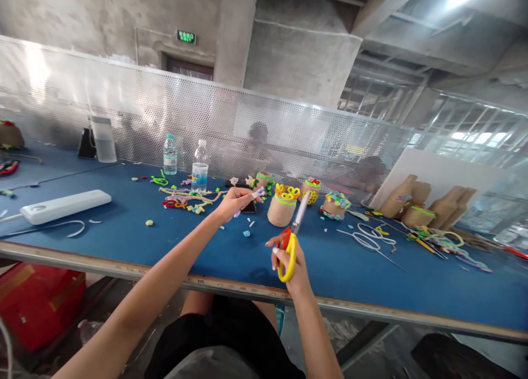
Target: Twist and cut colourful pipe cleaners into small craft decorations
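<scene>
My left hand [235, 202] hangs just above the blue table [231, 252], pinching a short lilac pipe-cleaner piece [258, 192] between its fingers. A black phone [248, 207] lies beneath it. My right hand [292, 261] grips scissors [289, 247] with yellow and red handles, their silver blades [301, 212] pointing up and away. Just beyond the blades stands a jute-wrapped pot [282, 214] topped with yellow pipe-cleaner loops. Similar decorated pots [335, 206] stand on either side, and tangled pipe cleaners [187, 196] lie left of my left hand.
Two water bottles [200, 167] stand at the far table edge, before a perforated metal screen [165, 115] with a person [258, 142] behind it. A white power strip [66, 207] lies left; jute vase shapes [416, 203] and pipe-cleaner scraps [371, 239] lie right. A red box [37, 305] sits below.
</scene>
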Demonstrator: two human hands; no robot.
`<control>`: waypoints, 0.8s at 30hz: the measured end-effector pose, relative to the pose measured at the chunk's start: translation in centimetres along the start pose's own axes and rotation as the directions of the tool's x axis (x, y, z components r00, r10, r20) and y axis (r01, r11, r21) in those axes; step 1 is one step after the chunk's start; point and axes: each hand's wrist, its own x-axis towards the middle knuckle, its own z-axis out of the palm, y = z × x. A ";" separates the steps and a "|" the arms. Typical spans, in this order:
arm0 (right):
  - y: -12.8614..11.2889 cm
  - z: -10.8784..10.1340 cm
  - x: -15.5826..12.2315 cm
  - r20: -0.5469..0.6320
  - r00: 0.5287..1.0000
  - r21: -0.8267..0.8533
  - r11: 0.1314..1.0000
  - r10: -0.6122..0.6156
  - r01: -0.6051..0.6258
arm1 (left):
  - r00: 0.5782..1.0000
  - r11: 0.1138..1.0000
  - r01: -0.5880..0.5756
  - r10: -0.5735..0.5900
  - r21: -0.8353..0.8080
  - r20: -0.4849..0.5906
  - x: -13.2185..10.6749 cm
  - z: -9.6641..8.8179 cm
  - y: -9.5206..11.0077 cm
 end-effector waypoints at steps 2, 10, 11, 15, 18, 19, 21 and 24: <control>0.4 0.2 0.6 -0.005 1.000 -0.052 0.999 0.015 -0.015 | 1.000 1.000 -0.024 0.024 0.007 -0.008 0.0 0.0 0.0; 1.9 0.7 1.2 0.037 0.994 -0.295 0.951 0.104 -0.089 | 0.995 0.993 -0.085 0.089 0.087 -0.036 -0.1 0.6 0.1; 2.0 0.7 1.1 0.042 0.993 -0.298 0.950 0.108 -0.091 | 0.995 0.991 -0.091 0.094 0.094 -0.033 -0.1 0.7 0.2; 1.8 0.6 1.1 0.055 0.991 -0.319 0.943 0.120 -0.097 | 0.997 0.989 -0.080 0.079 0.122 0.015 -0.3 0.8 0.7; 1.5 0.3 1.0 0.072 0.990 -0.323 0.942 0.122 -0.093 | 0.998 0.992 -0.057 0.053 0.111 0.042 -0.5 0.8 0.9; 1.4 0.3 1.0 0.076 0.990 -0.323 0.942 0.121 -0.090 | 0.998 0.993 -0.056 0.052 0.105 0.044 -0.5 0.8 0.9; 1.4 0.2 1.0 0.078 0.990 -0.326 0.942 0.118 -0.086 | 0.998 0.994 -0.064 0.062 0.091 0.029 -0.5 0.7 0.8; 1.6 0.2 1.1 0.069 0.990 -0.330 0.940 0.119 -0.090 | 0.996 0.997 -0.077 0.078 0.027 -0.037 -0.3 0.6 0.7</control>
